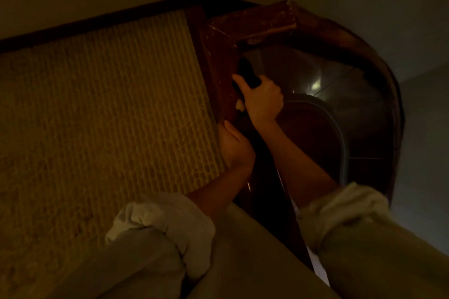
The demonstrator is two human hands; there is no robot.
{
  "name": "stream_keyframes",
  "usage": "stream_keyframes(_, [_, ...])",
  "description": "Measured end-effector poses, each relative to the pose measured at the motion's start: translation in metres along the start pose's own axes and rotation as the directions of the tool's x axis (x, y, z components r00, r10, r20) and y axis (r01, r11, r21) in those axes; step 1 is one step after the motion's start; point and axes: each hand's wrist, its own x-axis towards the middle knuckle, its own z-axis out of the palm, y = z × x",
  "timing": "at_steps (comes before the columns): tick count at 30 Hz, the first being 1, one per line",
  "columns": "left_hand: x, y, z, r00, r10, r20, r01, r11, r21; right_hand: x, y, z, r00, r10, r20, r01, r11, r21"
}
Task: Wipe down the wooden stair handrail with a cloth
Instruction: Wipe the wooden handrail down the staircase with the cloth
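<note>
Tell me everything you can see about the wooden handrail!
The handrail is dark reddish-brown wood, a little glossy, with pale scratches near its bend. It runs away from the camera, turns at a corner, then curves round to the right. The left hand grips its side lower down. Higher up, the right hand holds a dark cloth against it. The light is dim, so the finer grain cannot be seen.

Left sleeve [145, 250] — pale olive-green fabric, rolled back into a bulky, lighter cuff. Right sleeve [364, 238] — same fabric, same thick roll. Forearms [298, 160] bare past the cuffs.
</note>
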Motion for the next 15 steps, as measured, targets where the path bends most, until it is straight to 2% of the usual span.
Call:
stream_keyframes(2, [0.002, 0.001, 0.0, 0.999, -0.003, -0.042, 0.002, 1.0, -0.009, 0.022, -0.016, 0.006, 1.0, 0.002, 0.019, -0.002, 1.0, 0.011])
stream_keyframes(3, [0.008, 0.004, 0.003, 0.999, -0.027, 0.029, 0.027, 1.0, -0.007, 0.026, -0.019, 0.006, 1.0, 0.006, 0.03, -0.006, 1.0, 0.024])
stream_keyframes(4, [0.01, 0.007, 0.002, 0.988, -0.108, 0.107, 0.108, 0.994, 0.005, 0.024, -0.018, 0.006, 0.999, 0.014, 0.042, -0.016, 0.999, 0.037])
stream_keyframes(6, [0.007, 0.005, -0.005, 0.973, -0.227, 0.05, 0.226, 0.974, 0.025, 0.008, -0.006, 0.0, 0.997, 0.031, 0.068, -0.034, 0.998, 0.045])
stream_keyframes(7, [0.004, 0.008, -0.007, 0.955, -0.279, 0.103, 0.276, 0.96, 0.039, -0.005, 0.004, -0.004, 0.996, 0.038, 0.078, -0.041, 0.999, 0.034])
stream_keyframes(9, [0.005, 0.009, -0.006, 0.964, -0.218, 0.151, 0.188, 0.963, 0.194, -0.031, 0.025, -0.016, 0.994, 0.054, 0.096, -0.054, 0.999, -0.007])
stream_keyframes(11, [0.007, 0.016, -0.005, 0.946, -0.231, 0.228, 0.197, 0.967, 0.164, -0.046, 0.033, -0.022, 0.995, 0.062, 0.083, -0.06, 0.998, -0.028])
stream_keyframes(15, [0.009, 0.012, -0.007, 0.926, -0.304, 0.223, 0.267, 0.946, 0.182, -0.018, 0.008, -0.008, 0.994, 0.097, 0.044, -0.095, 0.995, -0.042])
